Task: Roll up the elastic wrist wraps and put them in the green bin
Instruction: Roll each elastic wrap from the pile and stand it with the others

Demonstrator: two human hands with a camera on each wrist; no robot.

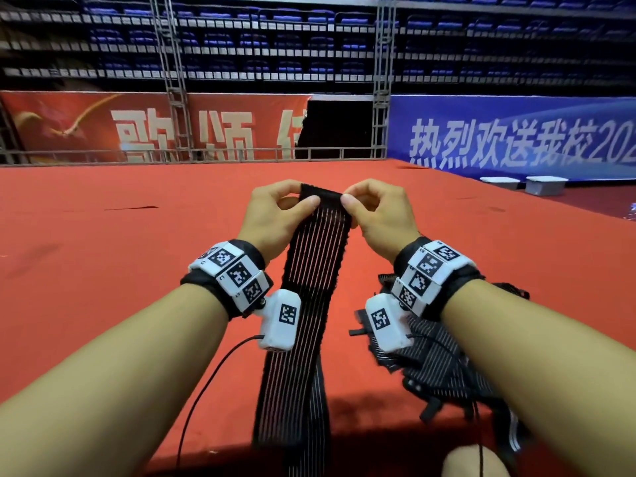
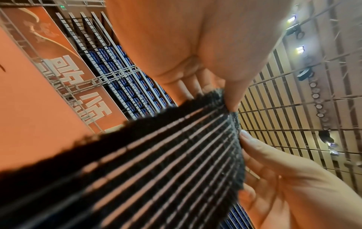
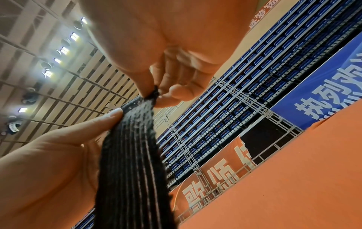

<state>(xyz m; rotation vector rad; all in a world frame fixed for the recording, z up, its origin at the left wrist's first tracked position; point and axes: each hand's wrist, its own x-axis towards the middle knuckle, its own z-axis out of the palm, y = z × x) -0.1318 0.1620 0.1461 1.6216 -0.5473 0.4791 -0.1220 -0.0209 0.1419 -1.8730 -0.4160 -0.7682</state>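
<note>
A long black elastic wrist wrap (image 1: 309, 280) with thin pale stripes hangs unrolled from both hands down past the front edge of the red platform. My left hand (image 1: 278, 215) pinches its top left corner between thumb and fingers. My right hand (image 1: 375, 211) pinches the top right corner. In the left wrist view the wrap (image 2: 156, 155) spans the frame, with the left thumb at its upper edge. In the right wrist view the wrap (image 3: 133, 155) runs down from the pinch. No green bin is in view.
A heap of more striped black wraps (image 1: 444, 359) lies on the red platform (image 1: 103, 270) under my right forearm. Two grey tubs (image 1: 545, 185) stand far right by a blue banner. A metal truss (image 1: 179, 98) and seating rise behind.
</note>
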